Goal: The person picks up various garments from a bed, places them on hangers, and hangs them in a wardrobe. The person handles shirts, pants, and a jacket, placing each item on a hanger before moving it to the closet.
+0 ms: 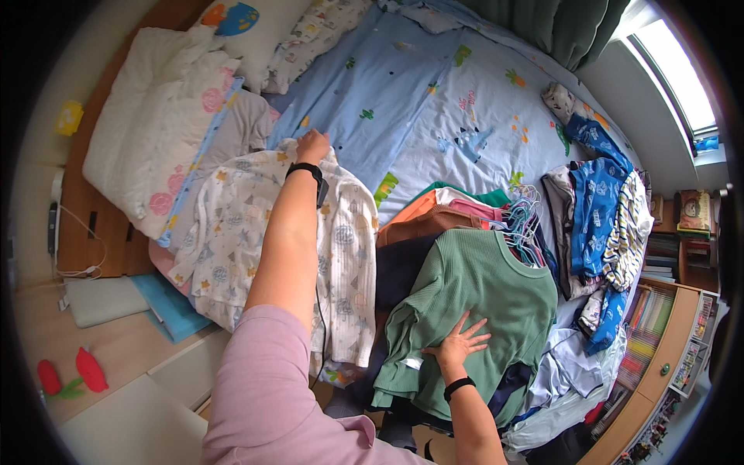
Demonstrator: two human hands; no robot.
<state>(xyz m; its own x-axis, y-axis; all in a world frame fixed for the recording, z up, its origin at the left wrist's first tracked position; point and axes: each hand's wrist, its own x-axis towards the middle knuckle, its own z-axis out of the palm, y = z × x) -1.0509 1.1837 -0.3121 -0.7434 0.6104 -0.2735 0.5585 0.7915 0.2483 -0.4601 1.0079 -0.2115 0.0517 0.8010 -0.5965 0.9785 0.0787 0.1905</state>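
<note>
My left hand (314, 146) is at the collar of a white long-sleeved shirt with a printed pattern (232, 226), spread on the bed; its fingertips are hidden, so its grip cannot be told. My right hand (456, 347) lies flat, fingers spread, on a green ribbed long-sleeved shirt (494, 290). That shirt tops a pile of clothes, with a brown garment (427, 226) and an orange one (407, 212) behind it. Several plastic hangers (526, 215) stick out in a bunch at the pile's collar side.
A blue dinosaur-print sheet (418, 99) covers the bed. A white quilt (145, 128) lies at left, blue printed clothes (598, 215) at right. A bookshelf (642, 331) borders the right side. A desk (110, 360) with a blue folder (168, 308) is at lower left.
</note>
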